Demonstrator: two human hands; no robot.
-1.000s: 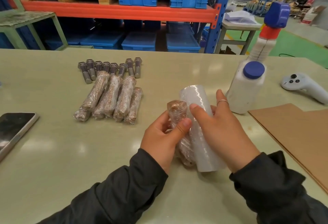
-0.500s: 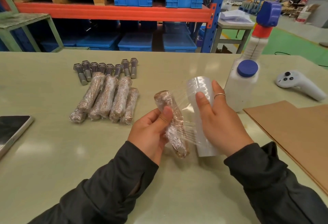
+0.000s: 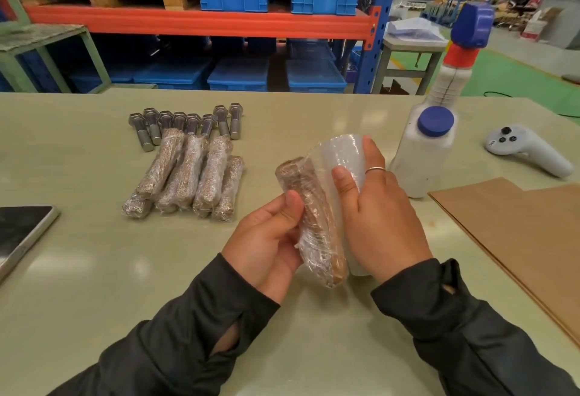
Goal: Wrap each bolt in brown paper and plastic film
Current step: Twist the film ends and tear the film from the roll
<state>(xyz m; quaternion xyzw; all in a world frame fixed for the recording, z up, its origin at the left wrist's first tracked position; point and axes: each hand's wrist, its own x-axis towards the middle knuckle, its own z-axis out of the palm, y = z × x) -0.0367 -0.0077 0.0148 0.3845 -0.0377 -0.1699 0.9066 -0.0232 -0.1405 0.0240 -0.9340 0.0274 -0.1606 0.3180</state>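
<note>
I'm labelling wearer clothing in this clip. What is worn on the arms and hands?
Both arms wear dark grey long sleeves. The left sleeve has a thumbhole slit near the cuff; the right sleeve shows a small hole at the cuff too. The right hand wears a thin silver ring. No gloves.

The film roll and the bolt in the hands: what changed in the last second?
The film roll in the right hand swung away from the wrapped bolt, stretching film, then came back beside it. The left hand kept its grip on the bolt. The finished bundles and bare bolts stayed put.
</note>
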